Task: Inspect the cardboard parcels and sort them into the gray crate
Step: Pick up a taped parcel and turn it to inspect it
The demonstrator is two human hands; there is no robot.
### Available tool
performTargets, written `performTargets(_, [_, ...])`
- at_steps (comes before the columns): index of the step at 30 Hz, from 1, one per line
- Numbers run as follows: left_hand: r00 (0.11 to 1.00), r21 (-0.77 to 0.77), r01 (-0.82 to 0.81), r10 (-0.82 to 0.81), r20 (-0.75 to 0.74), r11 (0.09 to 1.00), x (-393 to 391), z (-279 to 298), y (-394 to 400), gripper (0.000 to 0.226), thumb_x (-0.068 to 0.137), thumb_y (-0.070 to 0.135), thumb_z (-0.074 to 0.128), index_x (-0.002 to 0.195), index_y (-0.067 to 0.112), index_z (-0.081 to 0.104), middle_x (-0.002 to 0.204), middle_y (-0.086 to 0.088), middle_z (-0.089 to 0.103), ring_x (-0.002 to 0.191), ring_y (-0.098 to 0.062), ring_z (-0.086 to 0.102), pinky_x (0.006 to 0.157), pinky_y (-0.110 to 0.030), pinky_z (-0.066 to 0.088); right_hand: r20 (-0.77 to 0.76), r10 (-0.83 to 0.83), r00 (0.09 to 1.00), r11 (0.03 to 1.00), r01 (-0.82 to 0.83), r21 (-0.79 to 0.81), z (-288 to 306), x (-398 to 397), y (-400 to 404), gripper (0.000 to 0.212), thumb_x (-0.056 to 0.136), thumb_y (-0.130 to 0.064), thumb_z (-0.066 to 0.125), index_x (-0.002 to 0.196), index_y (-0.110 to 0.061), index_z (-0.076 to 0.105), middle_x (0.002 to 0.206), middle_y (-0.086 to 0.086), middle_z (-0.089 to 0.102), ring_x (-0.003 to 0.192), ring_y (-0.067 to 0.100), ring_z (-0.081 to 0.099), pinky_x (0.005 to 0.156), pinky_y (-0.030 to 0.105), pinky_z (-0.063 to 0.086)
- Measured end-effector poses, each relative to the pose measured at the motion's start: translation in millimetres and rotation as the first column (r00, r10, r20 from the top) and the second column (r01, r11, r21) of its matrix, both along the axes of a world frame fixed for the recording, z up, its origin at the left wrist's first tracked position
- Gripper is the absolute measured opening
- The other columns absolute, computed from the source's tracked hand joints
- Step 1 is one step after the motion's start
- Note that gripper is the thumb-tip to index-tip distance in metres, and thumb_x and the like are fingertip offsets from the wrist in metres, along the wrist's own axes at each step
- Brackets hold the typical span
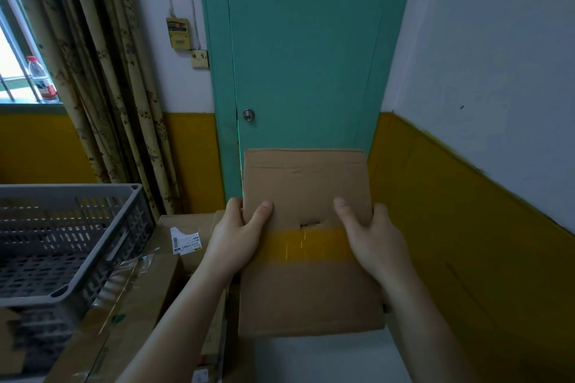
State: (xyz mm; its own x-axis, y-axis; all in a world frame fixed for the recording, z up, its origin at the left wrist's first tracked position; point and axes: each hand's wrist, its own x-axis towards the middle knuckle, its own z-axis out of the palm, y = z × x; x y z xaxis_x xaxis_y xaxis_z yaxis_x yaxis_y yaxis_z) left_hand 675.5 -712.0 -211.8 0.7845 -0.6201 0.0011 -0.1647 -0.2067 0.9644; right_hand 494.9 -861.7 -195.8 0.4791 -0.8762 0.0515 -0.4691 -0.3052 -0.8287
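- Forearms are reaching up from the bottom edge of my head view, both bare, converging on one cardboard parcel (308, 283).
- I am seeing the left hand (236, 239) gripping the parcel's left edge: thumb lying on the upper face, the other fingers wrapping round the side out of sight.
- I am seeing the right hand (373, 242) gripping the parcel's right edge in mirror fashion, thumb on the upper face, remaining fingers hidden behind the box.
- The parcel is being held off the surface, tilting up toward the camera, with a band of yellow tape (306, 247) running across it between the two thumbs and a small tear (310, 224) sitting just above that tape.
- More flat cardboard parcels (149, 289) are lying to the left of and below the held one; the farthest is carrying a white shipping label (186, 241), and loose clear tape is lying on a nearer one.
- The gray crate (102, 246) is standing left of those parcels, touching them, its perforated walls and floor showing; I cannot tell what it is holding.
- Beyond the held parcel, a green door (308, 50) with a round metal knob (248, 114) is filling the centre.
- Patterned curtains (102, 71) are hanging at far left beside a window, where a plastic bottle (42, 79) is standing on the sill.
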Motion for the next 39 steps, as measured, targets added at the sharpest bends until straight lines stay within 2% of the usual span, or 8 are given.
performTargets(5, [0.998,-0.036,-0.010,0.012,0.056,0.999,-6.0,-0.3,-2.0,0.026,0.096,0.065,0.052,0.107,0.043,0.044,0.106,0.019,0.058,0.096,-0.003,0.060,0.074,-0.030,0.052,0.061,-0.014,0.998,0.995,0.020,-0.094,-4.7,7.1,16.6,0.108,0.067,-0.077,0.074,0.149,-0.025,0.026,0.115,-0.016,0.042,0.102,0.009,0.046,0.081,0.027,0.040])
performTargets(11, [0.994,-0.034,0.015,-0.012,0.106,0.999,-13.4,-3.4,-3.0,0.032,0.099,0.060,0.049,0.119,0.036,0.042,0.105,0.022,0.057,0.095,0.002,0.058,0.073,-0.023,0.050,-0.005,-0.086,0.996,0.994,0.086,-0.065,-12.7,15.0,18.2,0.130,0.062,-0.071,0.083,0.157,-0.016,0.013,0.148,0.009,0.043,0.130,0.030,0.049,0.086,0.030,0.040])
performTargets(19, [0.992,-0.051,0.023,-0.017,0.126,0.998,-19.1,-0.4,-6.4,0.037,0.099,0.059,0.047,0.127,0.035,0.038,0.107,0.021,0.056,0.096,0.003,0.057,0.077,-0.022,0.050,-0.078,-0.149,0.986,0.986,0.142,-0.087,-6.3,18.7,24.5,0.126,0.071,-0.069,0.072,0.159,-0.025,-0.007,0.154,0.010,0.026,0.139,0.036,0.033,0.107,0.052,0.039])
performTargets(22, [0.987,-0.041,0.012,-0.005,0.161,0.999,-23.5,-0.5,-6.9,0.048,0.100,0.059,0.046,0.137,0.029,0.041,0.112,0.015,0.059,0.102,-0.007,0.061,0.085,-0.031,0.052,-0.092,-0.167,0.982,0.984,0.160,-0.082,-5.2,21.4,25.3,0.122,0.075,-0.065,0.070,0.159,-0.024,-0.009,0.154,0.012,0.024,0.139,0.038,0.031,0.107,0.053,0.040])
performTargets(27, [0.983,-0.056,0.001,0.009,0.183,0.998,-27.0,-5.6,-8.9,0.048,0.102,0.055,0.047,0.140,0.025,0.045,0.104,0.028,0.054,0.093,0.010,0.054,0.073,-0.015,0.044,-0.126,-0.212,0.969,0.975,0.200,-0.102,-7.3,24.0,26.0,0.119,0.079,-0.061,0.069,0.159,-0.020,-0.008,0.155,0.015,0.023,0.140,0.040,0.029,0.107,0.053,0.039])
performTargets(30, [0.986,-0.052,0.007,0.002,0.164,0.999,-24.2,-5.2,-8.7,0.052,0.102,0.055,0.047,0.143,0.022,0.043,0.110,0.020,0.057,0.097,0.000,0.057,0.079,-0.024,0.046,-0.124,-0.202,0.971,0.975,0.187,-0.122,-8.6,23.8,25.2,0.118,0.079,-0.063,0.069,0.159,-0.020,-0.008,0.153,0.014,0.025,0.138,0.039,0.030,0.105,0.052,0.040])
performTargets(34, [0.989,-0.055,0.025,-0.017,0.148,0.998,-21.2,-3.4,-8.1,0.052,0.102,0.054,0.046,0.144,0.023,0.041,0.108,0.023,0.056,0.094,0.008,0.054,0.073,-0.014,0.043,-0.112,-0.188,0.976,0.976,0.173,-0.130,-10.2,24.1,26.1,0.121,0.077,-0.067,0.068,0.158,-0.024,-0.011,0.150,0.011,0.027,0.136,0.036,0.032,0.104,0.052,0.041])
performTargets(39, [0.988,-0.051,0.025,-0.017,0.151,0.998,-22.3,-4.7,-9.7,0.054,0.102,0.054,0.047,0.146,0.023,0.039,0.114,0.017,0.058,0.100,-0.001,0.057,0.076,-0.016,0.044,-0.118,-0.212,0.970,0.972,0.196,-0.128,-12.0,27.3,25.5,0.123,0.077,-0.066,0.070,0.159,-0.020,-0.010,0.153,0.013,0.026,0.138,0.038,0.031,0.106,0.052,0.041])
